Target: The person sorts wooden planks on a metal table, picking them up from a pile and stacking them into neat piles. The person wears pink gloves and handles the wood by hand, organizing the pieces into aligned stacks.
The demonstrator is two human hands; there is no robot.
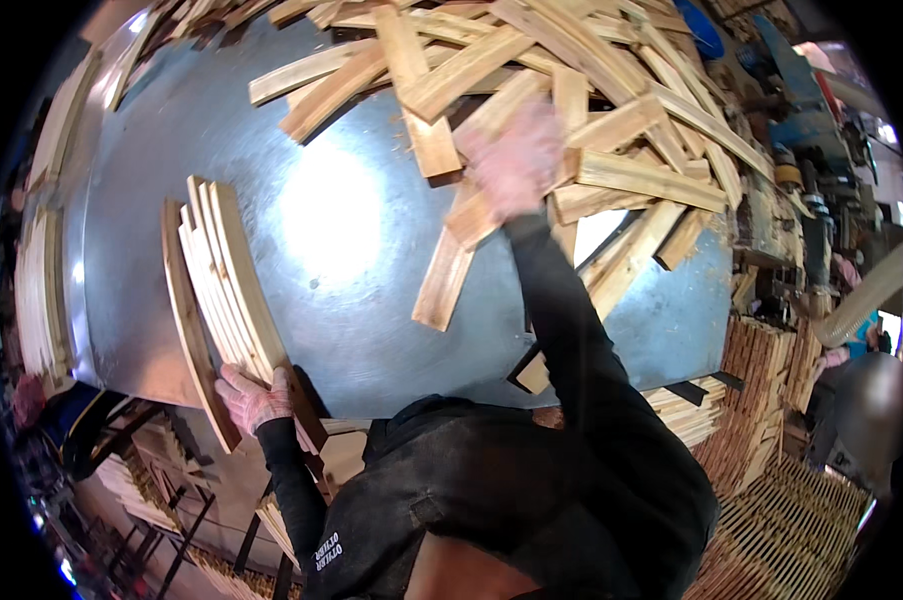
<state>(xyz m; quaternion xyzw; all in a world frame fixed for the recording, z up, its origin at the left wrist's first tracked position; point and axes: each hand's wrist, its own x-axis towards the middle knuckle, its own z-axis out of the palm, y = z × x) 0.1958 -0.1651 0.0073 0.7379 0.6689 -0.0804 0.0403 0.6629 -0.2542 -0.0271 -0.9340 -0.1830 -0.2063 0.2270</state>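
Note:
My left hand (256, 397), in a pale pinkish glove, grips the near end of a row of light wooden slats (233, 275) set side by side on edge on the metal table. A single browner slat (193, 320) leans along the row's left side, its near end past the table edge. My right hand (516, 165) reaches forward over a loose heap of wooden slats (491, 70), above or touching a slat there. It is smeared by motion, so its fingers and anything in them cannot be made out. One slat (443, 285) sticks out of the heap toward me.
The shiny metal table (371, 330) reflects a bright light. Stacked slats (43, 300) stand along its left side, near a person's dark sleeve (76, 435). To the right are tall stacks of wood (751, 400), machinery (816, 230) and a pale hose (866, 305).

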